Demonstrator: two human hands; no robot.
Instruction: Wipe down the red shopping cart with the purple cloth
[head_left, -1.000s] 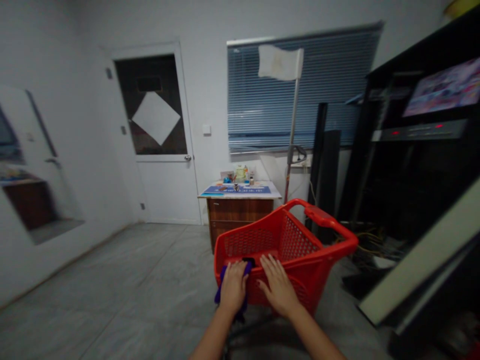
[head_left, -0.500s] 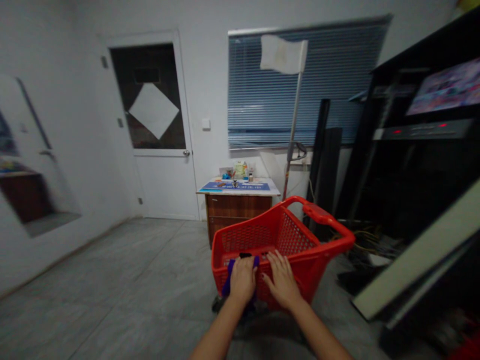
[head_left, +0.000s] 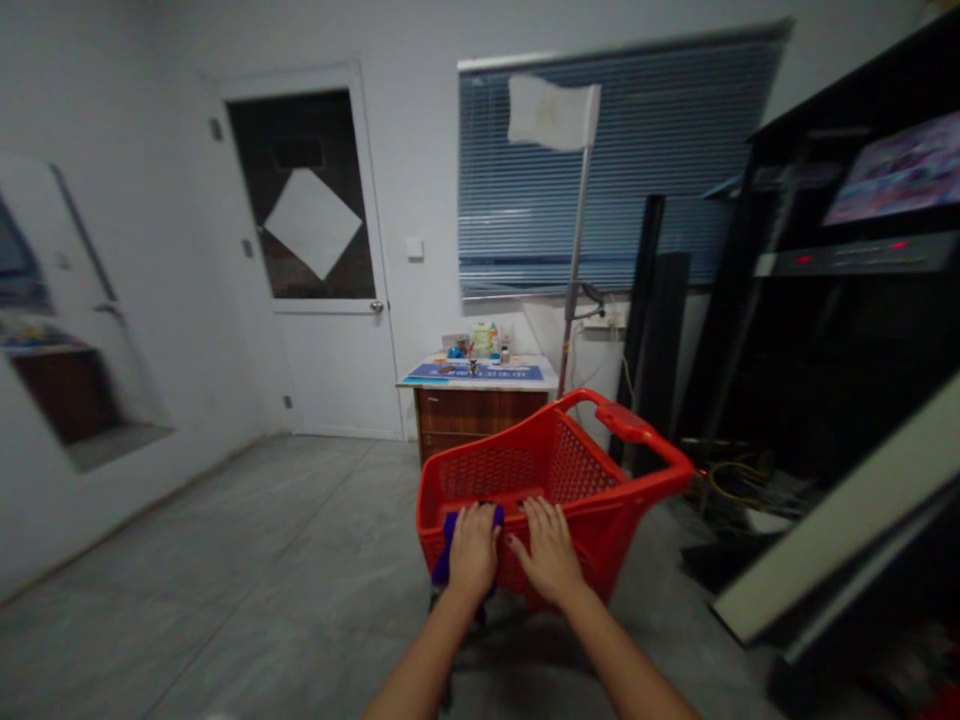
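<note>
A red plastic shopping cart point(head_left: 622, 540) stands in front of me, its handle to the right. My left hand point(head_left: 474, 552) is closed on a purple cloth point(head_left: 442, 560) at the cart's near rim; part of the cloth hangs down the outer side. Just right of it, my right hand point(head_left: 553, 552) lies over the same rim, fingers hooked over the top and thumb on the near side. Its palm side is hidden. A white flag point(head_left: 551, 115) on a pole rises behind the cart; where the pole ends is hidden.
Beyond the cart is a wooden cabinet point(head_left: 480, 408) with small items on top. A white door point(head_left: 322, 370) is at the back left, a mirror point(head_left: 82, 300) at the left. On the right are a black rack point(head_left: 847, 330), loose cables point(head_left: 739, 480) and a leaning pale panel point(head_left: 832, 530).
The cart, both hands and the flag have shifted slightly left against the room. Both hands keep their places on the rim, and the purple cloth stays under the left one.
</note>
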